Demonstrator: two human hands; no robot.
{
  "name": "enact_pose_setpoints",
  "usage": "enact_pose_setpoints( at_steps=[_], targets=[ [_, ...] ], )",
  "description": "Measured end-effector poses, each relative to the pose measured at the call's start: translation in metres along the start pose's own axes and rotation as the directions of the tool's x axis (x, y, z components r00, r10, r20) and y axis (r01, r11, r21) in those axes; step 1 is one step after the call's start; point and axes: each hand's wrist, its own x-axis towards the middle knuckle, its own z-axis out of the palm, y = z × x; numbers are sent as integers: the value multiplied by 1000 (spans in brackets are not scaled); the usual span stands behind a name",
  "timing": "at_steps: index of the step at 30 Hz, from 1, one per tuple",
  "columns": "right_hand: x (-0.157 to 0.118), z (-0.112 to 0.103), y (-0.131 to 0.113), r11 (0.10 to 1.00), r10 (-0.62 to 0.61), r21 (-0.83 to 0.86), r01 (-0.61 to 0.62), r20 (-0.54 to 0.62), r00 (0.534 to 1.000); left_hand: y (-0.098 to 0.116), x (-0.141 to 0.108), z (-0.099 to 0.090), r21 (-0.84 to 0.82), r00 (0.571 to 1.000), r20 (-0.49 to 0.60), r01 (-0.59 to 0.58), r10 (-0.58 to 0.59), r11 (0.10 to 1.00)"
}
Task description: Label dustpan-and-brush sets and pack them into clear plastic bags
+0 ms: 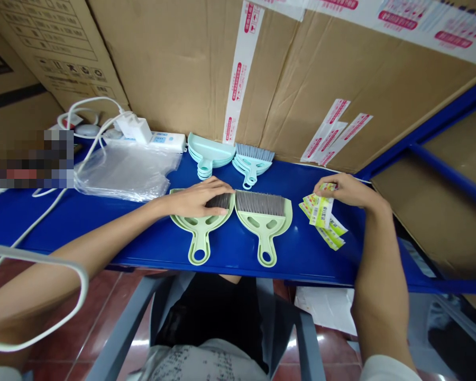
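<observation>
Two light green dustpans, each with a grey-bristled brush in it, lie side by side near the front edge of the blue table, handles toward me. My left hand (pixel 206 198) rests on the left green set (pixel 200 233), fingers stretched over its brush. The right green set (pixel 265 225) is untouched. At the right, my right hand (pixel 337 189) pinches a yellow and white packet (pixel 322 212) above several similar packets (pixel 335 233) fanned out on the table.
Stacked light blue dustpans (pixel 210 151) and light blue brushes (pixel 254 161) stand at the back. Clear plastic bags (pixel 127 169), a white power strip (pixel 168 142) and white cables lie at the left. Cardboard (pixel 182 69) walls the back; a blue frame (pixel 436 159) bounds the right.
</observation>
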Motion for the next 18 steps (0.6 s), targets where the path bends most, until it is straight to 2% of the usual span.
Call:
enact_pose_setpoints(
  at_steps=[3, 6, 8, 10, 11, 13, 15, 18],
  targets=[
    [-6, -4, -3, 1000, -7, 26, 9, -64, 998, -2, -1, 1, 8, 1000, -6, -4, 4, 1000],
    [-17, -8, -7, 975, -25, 215, 58, -155, 988, -3, -1, 2, -5, 1000, -16, -5, 5, 1000],
    [-23, -9, -15, 909, 6, 399, 120, -301, 954, -2, 0, 4, -15, 999, -36, -11, 11, 1000],
    [-24, -5, -30, 816, 70, 537, 215, -460, 885, 2, 3, 4, -15, 995, -103, -20, 18, 1000],
    [-22, -1, -40, 776, 96, 574, 262, -519, 850, 6, 4, 4, -20, 988, -151, -24, 21, 1000],
    [-15, 15, -65, 720, 128, 622, 308, -555, 822, 15, 7, 1, -78, 968, -251, -35, 15, 996],
    [-8, 38, -92, 645, 119, 682, 344, -535, 837, 26, 8, -1, -245, 954, -299, -65, -11, 967],
    [-1, 76, -126, 582, -7, 722, 374, -455, 891, 39, 7, -2, -546, 973, -230, -110, -23, 830]
  ],
)
